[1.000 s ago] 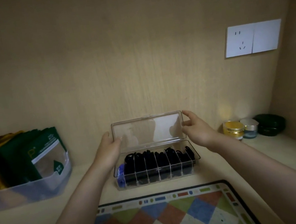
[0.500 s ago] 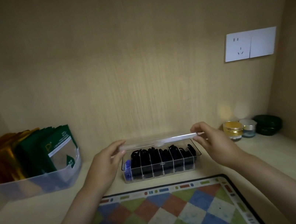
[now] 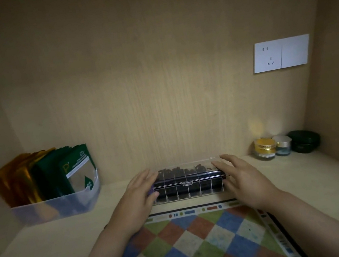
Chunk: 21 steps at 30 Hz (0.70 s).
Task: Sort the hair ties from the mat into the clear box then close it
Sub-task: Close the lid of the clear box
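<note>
Has swung lid [image 3: 194,176] down flat since before. Presses its 2 ends with straight fingers of left hand [image 3: 138,192] and right hand [image 3: 241,175], clasping nothing. Clear box [image 3: 187,192], black hair ties [image 3: 171,171] inside, just behind mat [image 3: 204,245].

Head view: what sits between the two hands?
The clear box, lid down, with dark hair ties inside. The left hand and right hand touch its ends; the head view shows this.

The front green packet [image 3: 77,167] bears a large pale "P"; its smaller print is too blurred to read.
</note>
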{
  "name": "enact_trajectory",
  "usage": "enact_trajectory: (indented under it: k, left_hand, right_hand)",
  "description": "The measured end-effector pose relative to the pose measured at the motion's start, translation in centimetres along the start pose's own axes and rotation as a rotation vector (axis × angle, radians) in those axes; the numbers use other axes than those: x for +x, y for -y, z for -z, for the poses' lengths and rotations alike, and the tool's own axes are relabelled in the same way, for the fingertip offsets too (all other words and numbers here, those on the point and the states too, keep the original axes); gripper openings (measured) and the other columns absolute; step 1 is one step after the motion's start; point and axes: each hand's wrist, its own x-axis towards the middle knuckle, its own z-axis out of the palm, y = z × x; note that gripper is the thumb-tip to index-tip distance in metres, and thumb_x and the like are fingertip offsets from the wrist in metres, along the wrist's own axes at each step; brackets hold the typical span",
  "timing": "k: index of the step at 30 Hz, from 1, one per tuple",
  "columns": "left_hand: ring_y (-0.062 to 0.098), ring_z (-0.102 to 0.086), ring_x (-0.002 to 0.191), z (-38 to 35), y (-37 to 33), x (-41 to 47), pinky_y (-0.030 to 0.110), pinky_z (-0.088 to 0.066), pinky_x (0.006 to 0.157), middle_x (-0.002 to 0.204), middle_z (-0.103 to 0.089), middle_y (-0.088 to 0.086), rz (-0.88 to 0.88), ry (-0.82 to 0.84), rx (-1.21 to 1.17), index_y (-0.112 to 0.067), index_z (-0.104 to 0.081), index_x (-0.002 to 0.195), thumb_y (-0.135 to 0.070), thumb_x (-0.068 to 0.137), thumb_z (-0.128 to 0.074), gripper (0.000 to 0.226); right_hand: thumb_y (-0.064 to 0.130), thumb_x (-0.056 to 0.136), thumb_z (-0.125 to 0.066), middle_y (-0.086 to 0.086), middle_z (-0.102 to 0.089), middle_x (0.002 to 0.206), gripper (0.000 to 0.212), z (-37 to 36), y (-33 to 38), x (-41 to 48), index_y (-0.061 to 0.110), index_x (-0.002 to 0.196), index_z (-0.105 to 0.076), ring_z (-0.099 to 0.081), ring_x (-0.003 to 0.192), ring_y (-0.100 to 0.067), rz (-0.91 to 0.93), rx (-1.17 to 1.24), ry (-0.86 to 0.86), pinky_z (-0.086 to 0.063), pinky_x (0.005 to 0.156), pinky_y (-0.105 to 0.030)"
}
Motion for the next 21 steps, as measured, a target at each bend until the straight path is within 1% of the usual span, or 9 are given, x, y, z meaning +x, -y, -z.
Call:
enact_trajectory:
  k: [2, 4, 8, 10, 12, 14, 16, 18, 21]
  left_hand:
    - [-0.001, -0.008, 0.147, -0.5, -0.1, -0.1, 0.013, -0.002, 0.114, 0.157, -0.012, -0.021, -0.045, 0.017, 0.043, -0.033, -0.026, 0.154, -0.032, 0.102, -0.051, 0.057]
    - [-0.005, -0.004, 0.146, -0.9, 0.0, -0.3, 0.010, -0.002, 0.113, 0.158, -0.009, -0.022, -0.044, -0.001, 0.054, -0.035, -0.024, 0.154, -0.032, 0.103, -0.049, 0.057]
    - [-0.006, -0.003, 0.145, -1.4, 0.0, -0.5, 0.008, 0.000, 0.112, 0.155, -0.008, -0.024, -0.035, -0.029, 0.037, -0.036, -0.026, 0.152, -0.031, 0.103, -0.048, 0.054]
    - [-0.001, -0.009, 0.146, -1.6, -0.1, -0.4, 0.013, -0.004, 0.115, 0.155, -0.012, -0.021, -0.023, -0.053, 0.008, -0.034, -0.034, 0.150, -0.027, 0.102, -0.051, 0.052]
    - [0.004, -0.024, 0.141, -1.7, -0.2, -0.3, 0.020, -0.017, 0.117, 0.154, -0.024, -0.015, 0.020, -0.105, -0.076, -0.032, -0.046, 0.145, -0.019, 0.100, -0.055, 0.048]
    - [0.006, -0.039, 0.133, -1.7, -0.3, -0.1, 0.018, -0.028, 0.111, 0.148, -0.037, -0.008, 0.064, -0.161, -0.146, -0.029, -0.054, 0.140, -0.013, 0.098, -0.059, 0.046]
    - [0.006, -0.047, 0.125, -1.6, -0.3, 0.3, 0.011, -0.028, 0.105, 0.137, -0.045, -0.006, 0.091, -0.196, -0.151, -0.026, -0.055, 0.139, -0.013, 0.095, -0.063, 0.046]
    - [0.005, -0.049, 0.117, -1.5, -0.3, 0.9, 0.005, -0.026, 0.099, 0.128, -0.045, -0.008, 0.141, -0.215, -0.169, -0.021, -0.057, 0.137, -0.013, 0.094, -0.065, 0.044]
    - [0.005, -0.050, 0.112, -1.5, -0.2, 2.0, 0.009, -0.029, 0.097, 0.123, -0.046, -0.007, 0.210, -0.227, -0.195, -0.016, -0.057, 0.135, -0.012, 0.094, -0.065, 0.042]
  right_hand:
    - [0.017, 0.095, -0.059, 0.001, -0.032, 0.161, 0.065, -0.2, 0.1, -0.1, 0.029, 0.154, -0.034, -0.038, 0.143, -0.017, 0.036, -0.011, 0.012, -0.025, 0.117, -0.022]
    - [0.011, 0.097, -0.055, 0.003, -0.030, 0.161, 0.063, -0.3, 0.3, -0.2, 0.027, 0.153, -0.035, -0.035, 0.145, -0.015, 0.029, 0.011, 0.002, -0.017, 0.115, -0.016]
    - [0.010, 0.099, -0.051, 0.007, -0.027, 0.162, 0.058, -0.4, 0.5, -0.3, 0.029, 0.152, -0.037, -0.035, 0.144, -0.011, -0.008, 0.040, -0.006, -0.016, 0.111, -0.011]
    - [0.012, 0.099, -0.052, 0.006, -0.025, 0.163, 0.056, -0.4, 0.6, -0.2, 0.031, 0.151, -0.039, -0.040, 0.141, -0.014, -0.043, 0.089, 0.014, -0.022, 0.109, -0.013]
    - [0.015, 0.099, -0.054, 0.001, -0.027, 0.159, 0.053, -0.4, 0.8, -0.1, 0.033, 0.148, -0.044, -0.053, 0.127, -0.016, -0.099, 0.138, 0.009, -0.030, 0.101, -0.012]
    - [0.015, 0.099, -0.055, 0.000, -0.030, 0.153, 0.052, -0.4, 0.9, 0.2, 0.035, 0.147, -0.045, -0.057, 0.114, -0.013, -0.139, 0.170, 0.010, -0.031, 0.095, -0.010]
    - [0.014, 0.099, -0.055, 0.001, -0.031, 0.151, 0.053, -0.5, 0.9, 0.8, 0.034, 0.147, -0.044, -0.055, 0.115, -0.011, -0.159, 0.193, 0.024, -0.031, 0.096, -0.010]
    - [0.014, 0.099, -0.055, 0.001, -0.031, 0.151, 0.053, -0.8, 0.9, 1.5, 0.033, 0.147, -0.043, -0.054, 0.116, -0.010, -0.170, 0.206, 0.035, -0.031, 0.097, -0.011]
    - [0.014, 0.099, -0.054, 0.000, -0.029, 0.153, 0.055, -1.4, 1.0, 2.6, 0.033, 0.149, -0.041, -0.052, 0.125, -0.016, -0.180, 0.219, 0.047, -0.031, 0.101, -0.015]
